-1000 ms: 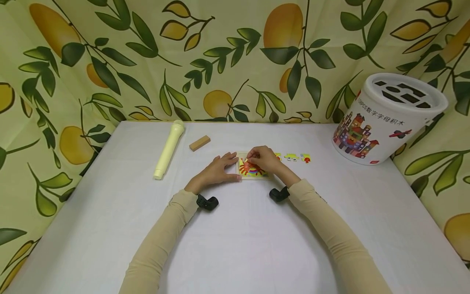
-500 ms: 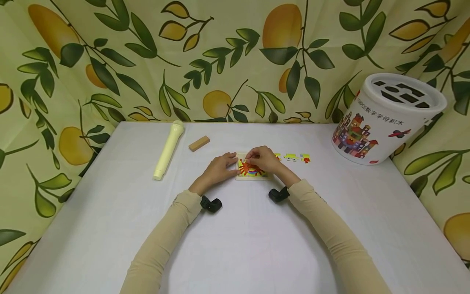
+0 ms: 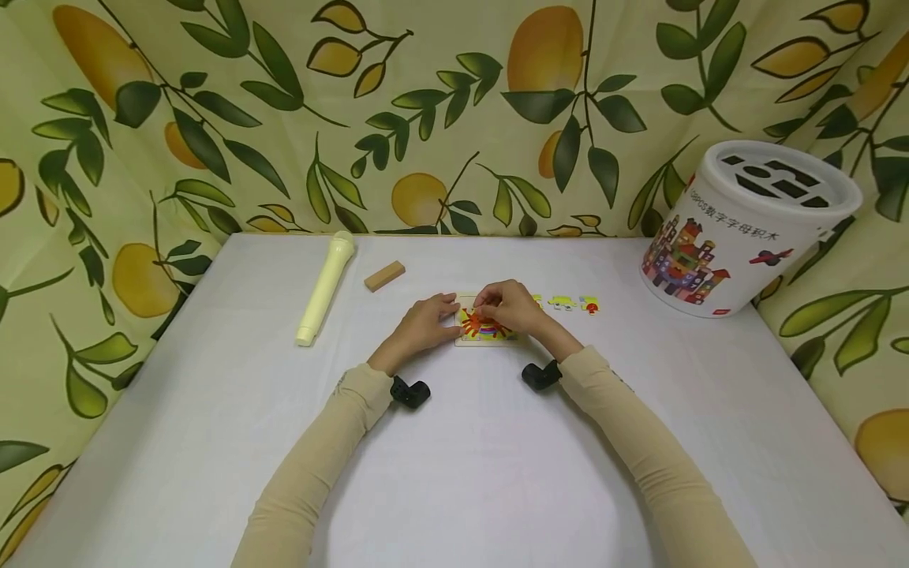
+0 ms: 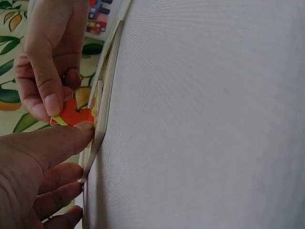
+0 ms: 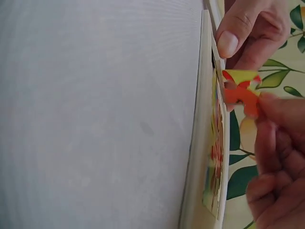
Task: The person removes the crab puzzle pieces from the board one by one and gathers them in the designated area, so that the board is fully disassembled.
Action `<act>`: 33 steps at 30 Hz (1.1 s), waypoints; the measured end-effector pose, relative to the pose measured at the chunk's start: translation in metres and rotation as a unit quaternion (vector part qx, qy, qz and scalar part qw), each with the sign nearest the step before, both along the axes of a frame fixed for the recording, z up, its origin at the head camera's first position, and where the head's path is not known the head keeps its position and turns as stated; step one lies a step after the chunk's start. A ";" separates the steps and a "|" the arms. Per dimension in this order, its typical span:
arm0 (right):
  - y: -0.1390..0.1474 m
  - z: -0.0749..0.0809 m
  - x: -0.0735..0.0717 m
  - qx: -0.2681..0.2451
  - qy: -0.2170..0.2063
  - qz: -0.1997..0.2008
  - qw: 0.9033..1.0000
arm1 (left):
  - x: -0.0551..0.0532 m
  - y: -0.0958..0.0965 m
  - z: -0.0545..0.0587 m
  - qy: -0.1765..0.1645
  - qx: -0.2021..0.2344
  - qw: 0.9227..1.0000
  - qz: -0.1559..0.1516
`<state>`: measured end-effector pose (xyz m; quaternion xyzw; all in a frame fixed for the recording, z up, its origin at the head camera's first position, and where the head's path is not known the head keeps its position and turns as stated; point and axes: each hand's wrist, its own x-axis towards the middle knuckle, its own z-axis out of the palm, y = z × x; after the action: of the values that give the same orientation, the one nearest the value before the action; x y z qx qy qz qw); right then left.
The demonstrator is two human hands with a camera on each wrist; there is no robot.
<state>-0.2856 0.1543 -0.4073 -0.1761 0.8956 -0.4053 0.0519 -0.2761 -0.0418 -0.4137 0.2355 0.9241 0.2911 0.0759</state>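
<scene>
A small wooden jigsaw board with a red crab picture lies on the white table. Between thumb and fingertips my right hand pinches an orange and yellow puzzle piece, tilted up above the board. My left hand rests at the board's left edge, fingers fairly straight, the thumb touching near the edge. In the left wrist view the thumb is close to the held piece; whether they touch is hard to tell. The right hand hides part of the board in the head view.
Loose puzzle pieces lie right of the board. A cream toy microphone and a wooden block lie to the left. At the back right stands a white tub with a slotted lid, before a patterned curtain.
Between the first and second frames my left hand shifts slightly right along the board's edge, and then stays put. My right hand remains over the board, pinching the puzzle piece.
</scene>
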 end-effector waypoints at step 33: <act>0.019 0.011 -0.017 -0.038 -0.101 -0.068 0.992 | 0.005 0.007 -0.001 0.024 -0.007 0.999 0.026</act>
<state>-0.3024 0.1728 -0.3967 -0.0746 0.8797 -0.4571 0.1076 -0.2716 -0.0344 -0.4151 0.2179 0.9335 0.2805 0.0482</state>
